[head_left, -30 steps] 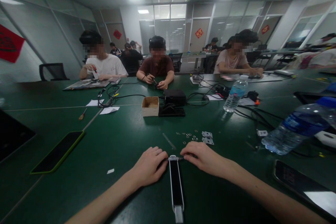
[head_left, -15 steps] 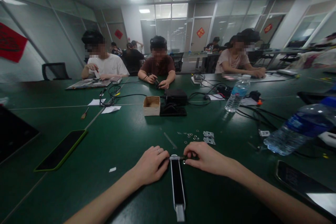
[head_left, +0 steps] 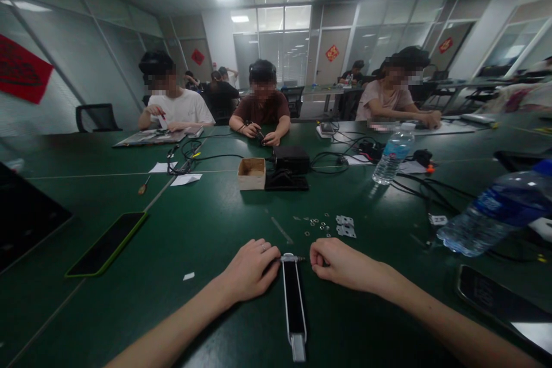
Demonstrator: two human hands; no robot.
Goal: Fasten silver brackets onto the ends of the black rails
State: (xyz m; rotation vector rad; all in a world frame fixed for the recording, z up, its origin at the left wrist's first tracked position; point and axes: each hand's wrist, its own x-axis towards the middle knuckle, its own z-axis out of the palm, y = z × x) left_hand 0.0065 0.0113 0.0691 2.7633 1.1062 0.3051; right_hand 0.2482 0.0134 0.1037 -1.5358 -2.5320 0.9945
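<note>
A long, narrow black bar with white edges [head_left: 294, 299] lies lengthwise on the table in front of me, a silvery piece at its near end. Through its far end a small threaded bolt [head_left: 301, 259] runs crosswise and sticks out on the right. My left hand [head_left: 254, 267] is closed at that far end, its fingertips pressed against the bar's left side. Just off the bolt's tip, my right hand [head_left: 338, 261] is curled with thumb and fingers together; what they pinch is hidden. Beyond it lie several small nuts or rings [head_left: 317, 223] and metal hinge-like plates [head_left: 345, 226].
A small open box [head_left: 251, 183] stands beside a black device [head_left: 290, 160]. Phones lie left [head_left: 107, 244] and right [head_left: 495, 305]. Water bottles stand [head_left: 393, 155] and lean [head_left: 487, 213] at the right, near cables. A clear strip [head_left: 282, 230] lies ahead. Several people sit across the table.
My right hand has moved slightly right, away from the bolt's tip, and its fingers have curled in. A small ring seen by its fingertips is now out of sight. My left hand stays put.
</note>
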